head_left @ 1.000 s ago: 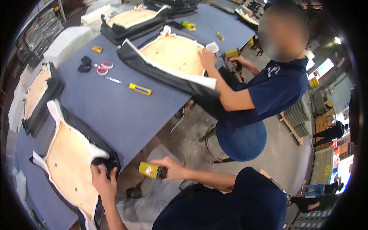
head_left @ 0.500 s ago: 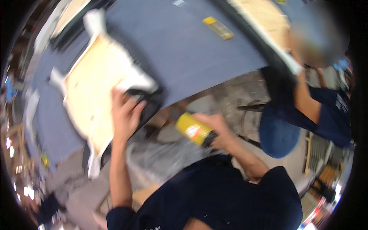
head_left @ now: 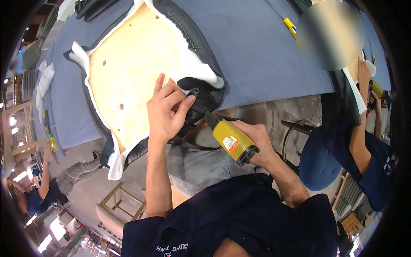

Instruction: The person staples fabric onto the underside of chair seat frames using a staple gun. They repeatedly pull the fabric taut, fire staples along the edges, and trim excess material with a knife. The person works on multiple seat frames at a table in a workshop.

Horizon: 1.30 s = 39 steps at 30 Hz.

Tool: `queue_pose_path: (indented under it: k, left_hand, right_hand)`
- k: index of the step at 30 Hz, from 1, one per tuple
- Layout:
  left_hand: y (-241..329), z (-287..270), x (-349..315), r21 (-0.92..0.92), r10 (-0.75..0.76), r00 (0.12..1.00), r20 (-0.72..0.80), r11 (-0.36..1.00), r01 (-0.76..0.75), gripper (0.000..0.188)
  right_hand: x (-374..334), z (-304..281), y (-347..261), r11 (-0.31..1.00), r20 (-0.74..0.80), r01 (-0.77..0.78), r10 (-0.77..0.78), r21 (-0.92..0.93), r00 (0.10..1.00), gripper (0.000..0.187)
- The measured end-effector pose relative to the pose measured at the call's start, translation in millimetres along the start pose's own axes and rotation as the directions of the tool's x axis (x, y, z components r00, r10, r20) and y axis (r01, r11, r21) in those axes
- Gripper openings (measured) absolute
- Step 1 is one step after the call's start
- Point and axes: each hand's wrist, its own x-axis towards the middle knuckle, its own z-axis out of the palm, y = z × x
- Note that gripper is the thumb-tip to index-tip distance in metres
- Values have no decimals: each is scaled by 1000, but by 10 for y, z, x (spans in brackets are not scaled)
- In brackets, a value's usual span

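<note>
A pale wooden seat board lies on the blue-grey table, with white padding and a black cover round its edges. At its near right corner, my left hand pinches a fold of the black cover between thumb and fingers. My right hand is wrapped round a yellow staple gun. The gun's dark nose points up and left toward that corner, just short of the cover and apart from my left hand.
The blue-grey table carries a yellow-handled screwdriver at the far right. On the right, a co-worker's arm reaches to another padded panel, beside a blue round stool. Another person works at the left. A pink-seated chair stands below.
My right hand has brought the staple gun nearer the corner, its nose now turned up-left. The board appears farther right, and my left hand still holds the cover's corner.
</note>
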Motion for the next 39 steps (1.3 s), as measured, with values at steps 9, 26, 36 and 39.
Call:
queue_pose_path:
  k: [9, 26, 36, 39]
  left_hand:
    - [-48, 106, 15, -7, 64, 998, 2, 998, -64, 23]
    - [126, -267, -344, 30, 37, 981, 188, 999, -43, 36]
    - [-229, -64, -308, 4, 195, 971, 140, 980, -197, 47]
    - [-174, -142, -323, -6, 185, 978, 97, 983, -185, 28]
  right_hand:
    - [235, 74, -23, 978, -23, 42, -47, -203, 999, 54]
    - [-598, 101, 197, 999, -270, -39, 30, -28, 962, 36]
    - [-559, 0, 214, 999, -276, -31, 23, -27, 961, 50]
    - [-458, 64, 226, 999, -211, -35, 29, -22, 977, 56]
